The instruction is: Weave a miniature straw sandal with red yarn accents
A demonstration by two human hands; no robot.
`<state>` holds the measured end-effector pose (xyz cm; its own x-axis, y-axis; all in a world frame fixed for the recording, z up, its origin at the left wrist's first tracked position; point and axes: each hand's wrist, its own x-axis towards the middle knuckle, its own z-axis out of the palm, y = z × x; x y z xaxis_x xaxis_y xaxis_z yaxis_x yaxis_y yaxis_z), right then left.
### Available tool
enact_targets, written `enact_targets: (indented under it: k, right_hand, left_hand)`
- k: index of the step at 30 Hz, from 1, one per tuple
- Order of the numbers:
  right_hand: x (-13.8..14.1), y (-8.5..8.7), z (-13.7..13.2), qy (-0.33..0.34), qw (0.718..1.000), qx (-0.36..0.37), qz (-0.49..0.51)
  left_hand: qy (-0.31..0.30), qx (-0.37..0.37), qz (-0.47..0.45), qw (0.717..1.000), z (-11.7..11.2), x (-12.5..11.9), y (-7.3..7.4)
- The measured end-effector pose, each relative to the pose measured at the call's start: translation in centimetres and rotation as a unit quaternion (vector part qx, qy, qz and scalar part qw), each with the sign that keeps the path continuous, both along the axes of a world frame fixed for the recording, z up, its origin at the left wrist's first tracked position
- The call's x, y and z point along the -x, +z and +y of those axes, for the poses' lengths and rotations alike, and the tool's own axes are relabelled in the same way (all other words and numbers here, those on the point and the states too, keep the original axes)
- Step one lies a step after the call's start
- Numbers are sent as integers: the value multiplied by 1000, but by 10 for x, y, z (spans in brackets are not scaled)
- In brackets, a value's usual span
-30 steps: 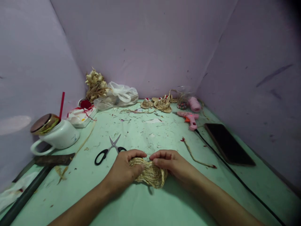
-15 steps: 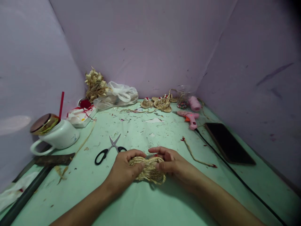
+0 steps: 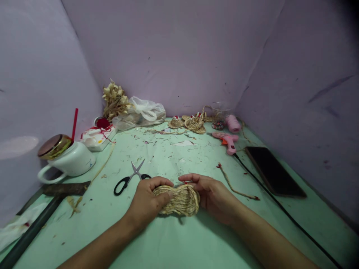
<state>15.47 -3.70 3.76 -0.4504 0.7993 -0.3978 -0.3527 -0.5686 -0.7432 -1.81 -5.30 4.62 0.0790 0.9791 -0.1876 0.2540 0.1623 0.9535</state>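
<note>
A coiled straw-rope piece (image 3: 179,200), tan and oval, lies on the green table between both hands. My left hand (image 3: 147,201) grips its left end with the fingers curled over the top. My right hand (image 3: 210,192) cups its right end, with the fingers wrapped behind and over it. Black-handled scissors (image 3: 129,179) lie just beyond my left hand.
A pink glue gun (image 3: 227,141) with a black cord (image 3: 280,209) and a dark phone (image 3: 273,171) are at the right. A white mug with a gold lid (image 3: 66,158) stands at the left. Small straw hats (image 3: 193,123), a plastic bag (image 3: 141,114) and a loose rope strand (image 3: 234,186) lie farther back.
My right hand has shifted from pinching the top of the straw piece to cupping its right end. The piece has turned slightly and sits a little farther from me.
</note>
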Motion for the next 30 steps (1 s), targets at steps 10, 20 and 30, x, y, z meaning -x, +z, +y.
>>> enact_targets:
  k: [10,20,30]
  right_hand:
    - [11,-15,-6,-16,991,-123,-57]
    - [15,-13,-8,-33,983,-131,-128]
    - [9,-10,1,-160,984,-31,-68]
  left_hand:
    - [-53,-7,-4,999,-1,2,-1]
    - [-80,-85,183,976,3,11,11]
    - [-17,-34,629,776,40,74,18]
